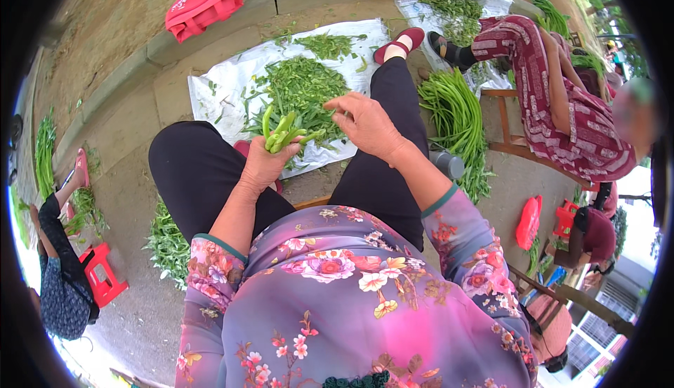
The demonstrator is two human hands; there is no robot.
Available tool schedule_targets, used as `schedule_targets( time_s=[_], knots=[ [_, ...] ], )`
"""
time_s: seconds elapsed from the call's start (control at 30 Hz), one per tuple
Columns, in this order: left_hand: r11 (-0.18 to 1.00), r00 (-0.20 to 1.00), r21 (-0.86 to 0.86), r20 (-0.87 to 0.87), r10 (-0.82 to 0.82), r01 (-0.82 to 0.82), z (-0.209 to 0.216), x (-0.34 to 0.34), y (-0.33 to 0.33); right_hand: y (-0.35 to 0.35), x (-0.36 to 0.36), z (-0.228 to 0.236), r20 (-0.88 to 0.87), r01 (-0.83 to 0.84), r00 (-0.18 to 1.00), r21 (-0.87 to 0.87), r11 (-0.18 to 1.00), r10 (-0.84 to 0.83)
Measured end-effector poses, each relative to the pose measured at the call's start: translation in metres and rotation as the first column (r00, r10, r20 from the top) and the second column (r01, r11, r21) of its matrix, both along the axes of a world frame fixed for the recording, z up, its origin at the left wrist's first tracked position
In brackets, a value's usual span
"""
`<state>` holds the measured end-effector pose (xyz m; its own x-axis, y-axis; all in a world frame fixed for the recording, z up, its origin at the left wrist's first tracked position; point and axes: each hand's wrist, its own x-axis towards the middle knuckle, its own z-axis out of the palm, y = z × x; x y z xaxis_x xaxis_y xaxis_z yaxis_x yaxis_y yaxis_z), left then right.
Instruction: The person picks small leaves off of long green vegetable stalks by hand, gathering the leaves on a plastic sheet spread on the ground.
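My left hand (pixel 262 165) is closed around a small bunch of thick green stems (pixel 282 132), whose cut ends point up and to the right. To the right of the bunch, my right hand (pixel 368 127) hovers with its fingers bent and somewhat apart. I see nothing between them. Below both hands, a heap of stripped green leaves (pixel 302 82) lies on a white plastic sheet (pixel 210 103) on the ground. Beside my right leg is a large pile of long green stalks (pixel 453 110).
More leafy stalks (pixel 168 244) lie by my left leg. A grey cylindrical container (pixel 448 165) stands near my right forearm. A red bag (pixel 205 5) rests by the kerb. A person in patterned maroon clothes (pixel 533 93) sits at right; another sits at left by a red stool (pixel 104 275).
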<state>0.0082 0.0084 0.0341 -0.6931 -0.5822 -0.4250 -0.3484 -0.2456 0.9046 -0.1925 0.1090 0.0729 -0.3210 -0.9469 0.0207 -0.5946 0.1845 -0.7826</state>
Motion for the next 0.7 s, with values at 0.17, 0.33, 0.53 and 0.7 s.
schedule_targets(
  time_s=[0.17,0.33,0.53,0.7],
  knots=[
    [1.0,1.0,-0.006,-0.009,-0.016,0.016,-0.003,-0.001,0.001,0.004,0.002,0.008,-0.069,-0.204,0.976,0.034,0.978,0.206],
    [0.999,0.999,-0.004,-0.015,-0.05,0.05,-0.009,0.001,0.001,0.005,0.004,0.015,-0.277,-0.363,0.887,0.077,0.929,0.369],
    [0.993,0.993,0.005,-0.017,-0.119,0.119,-0.009,0.003,0.002,0.007,0.007,0.013,-0.492,-0.485,0.713,0.17,0.858,0.5],
    [0.984,0.984,-0.018,-0.006,-0.176,0.175,-0.006,0.005,0.003,0.009,0.01,0.02,-0.483,-0.56,0.648,0.221,0.798,0.589]
  ],
)
